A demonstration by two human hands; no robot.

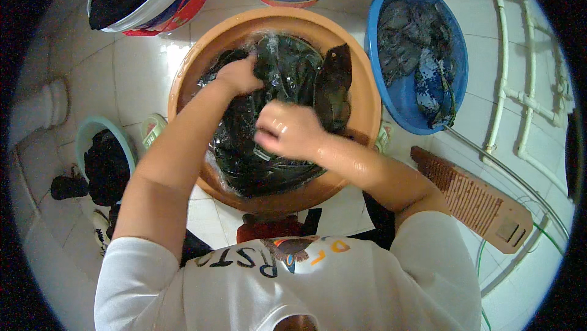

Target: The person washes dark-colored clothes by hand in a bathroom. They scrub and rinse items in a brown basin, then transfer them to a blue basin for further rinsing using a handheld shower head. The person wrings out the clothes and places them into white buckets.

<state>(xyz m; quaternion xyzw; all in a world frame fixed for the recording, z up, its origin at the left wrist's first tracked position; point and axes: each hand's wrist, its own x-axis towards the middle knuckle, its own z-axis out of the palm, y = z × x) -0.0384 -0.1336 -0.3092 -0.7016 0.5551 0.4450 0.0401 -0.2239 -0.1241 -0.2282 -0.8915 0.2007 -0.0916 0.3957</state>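
Observation:
A wet black garment (pixel 269 175) lies bunched in the wide orange basin (pixel 183 80), with some suds and water around its edges. My left hand (pixel 241 75) presses into its upper left part, fingers closed on the cloth and partly hidden in the folds. Over the middle of the cloth, my right hand (pixel 290 129) is closed like a fist and blurred by motion. A small pale edge shows just under its fingers; what it belongs to I cannot make out. One dark flap of cloth (pixel 334 83) stands up against the basin's right side.
Two white buckets stand behind the basin; the left bucket (pixel 150 16) holds dark clothes. A blue basin (pixel 374 43) of wet clothes is at the right, above a wooden washboard (pixel 474 199) and pipes (pixel 502 80). At left, a pale green basin (pixel 85 124) holds dark clothing.

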